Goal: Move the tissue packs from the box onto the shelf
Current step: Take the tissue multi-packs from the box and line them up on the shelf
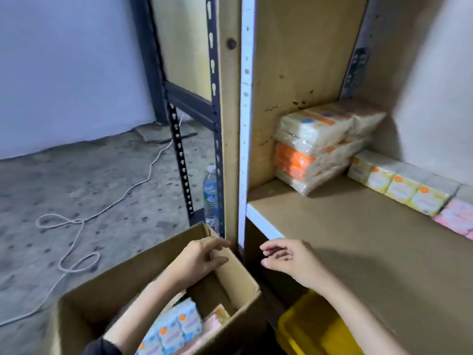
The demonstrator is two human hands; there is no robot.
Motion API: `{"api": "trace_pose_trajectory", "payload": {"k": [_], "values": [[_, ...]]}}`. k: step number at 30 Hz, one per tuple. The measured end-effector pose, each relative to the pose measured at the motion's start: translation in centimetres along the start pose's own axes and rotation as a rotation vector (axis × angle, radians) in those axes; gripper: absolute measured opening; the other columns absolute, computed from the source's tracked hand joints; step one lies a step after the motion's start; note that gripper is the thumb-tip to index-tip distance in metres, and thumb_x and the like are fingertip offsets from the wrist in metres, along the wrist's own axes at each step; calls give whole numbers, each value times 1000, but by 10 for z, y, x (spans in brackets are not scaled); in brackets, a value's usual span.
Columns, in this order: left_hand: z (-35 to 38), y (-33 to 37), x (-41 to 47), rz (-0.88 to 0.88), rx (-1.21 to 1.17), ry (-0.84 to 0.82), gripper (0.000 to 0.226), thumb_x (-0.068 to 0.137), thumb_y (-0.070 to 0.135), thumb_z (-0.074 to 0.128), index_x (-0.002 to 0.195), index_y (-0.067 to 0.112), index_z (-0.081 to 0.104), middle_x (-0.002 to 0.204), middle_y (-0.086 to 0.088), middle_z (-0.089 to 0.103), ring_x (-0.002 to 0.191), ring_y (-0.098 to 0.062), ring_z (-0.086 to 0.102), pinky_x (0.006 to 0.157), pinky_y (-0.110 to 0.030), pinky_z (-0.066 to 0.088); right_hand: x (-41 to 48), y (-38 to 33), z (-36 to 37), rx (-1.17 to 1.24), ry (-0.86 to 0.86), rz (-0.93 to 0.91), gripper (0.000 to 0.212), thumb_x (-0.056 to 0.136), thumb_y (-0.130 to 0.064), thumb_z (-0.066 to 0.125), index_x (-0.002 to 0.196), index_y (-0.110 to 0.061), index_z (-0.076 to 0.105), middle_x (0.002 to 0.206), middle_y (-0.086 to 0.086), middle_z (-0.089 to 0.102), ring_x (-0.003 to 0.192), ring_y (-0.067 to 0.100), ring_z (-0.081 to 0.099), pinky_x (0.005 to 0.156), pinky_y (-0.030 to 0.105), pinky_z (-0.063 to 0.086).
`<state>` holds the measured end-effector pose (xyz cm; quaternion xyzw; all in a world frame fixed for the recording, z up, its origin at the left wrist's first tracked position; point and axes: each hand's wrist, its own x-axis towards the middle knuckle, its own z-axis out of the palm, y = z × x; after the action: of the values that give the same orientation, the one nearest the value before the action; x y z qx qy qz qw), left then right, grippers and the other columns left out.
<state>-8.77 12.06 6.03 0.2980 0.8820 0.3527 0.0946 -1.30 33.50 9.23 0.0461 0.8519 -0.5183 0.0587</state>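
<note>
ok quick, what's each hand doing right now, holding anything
left hand: open, empty, over the cardboard box
right hand: open, empty, by the shelf edge

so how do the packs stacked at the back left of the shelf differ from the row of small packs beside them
The stacked packs are larger, soft bundles piled on each other against the shelf's side panel; the small packs are compact blocks standing in a single line along the back wall. The stacked packs show cream wrap with orange bands; the small packs are yellow-and-white with orange dots, ending in a pink pack. Both sit on the shelf.
</note>
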Motion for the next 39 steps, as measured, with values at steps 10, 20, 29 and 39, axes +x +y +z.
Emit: {"api": "trace_pose_trajectory", "payload": {"k": [10, 20, 29, 39], "values": [[-17, -162, -152, -545, 98, -62, 32, 89, 17, 62, 120, 9, 61, 97, 12, 59, 81, 9, 54, 66, -1, 36, 51, 24, 158, -281, -389, 58, 28, 78, -11, 70, 105, -7, 66, 87, 2, 62, 69, 1, 53, 57, 2, 40], [14, -226, -146, -662, 56, -200, 31, 87, 19, 62, 116, 9, 61, 98, -2, 61, 88, -10, 54, 72, -16, 34, 110, 86, 237, -511, -521, 179, 33, 74, -13, 68, 107, -7, 66, 105, 13, 68, 100, 24, 62, 79, 25, 47], [18, -244, -132, -723, 30, -229, 39, 88, 21, 61, 126, 13, 56, 123, -4, 64, 112, -17, 60, 80, -16, 38, 141, 102, 297, -815, -829, -24, 81, 73, -27, 73, 139, -10, 30, 147, 9, 30, 135, 25, 30, 111, 34, 32], [22, -250, -127, -709, 40, -232, 39, 89, 19, 61, 127, 13, 56, 125, -4, 64, 115, -17, 60, 80, -9, 35, 143, 105, 313, -1143, -869, -273, 89, 70, -41, 74, 137, -3, 30, 146, 16, 25, 134, 32, 22, 115, 40, 19]]}}
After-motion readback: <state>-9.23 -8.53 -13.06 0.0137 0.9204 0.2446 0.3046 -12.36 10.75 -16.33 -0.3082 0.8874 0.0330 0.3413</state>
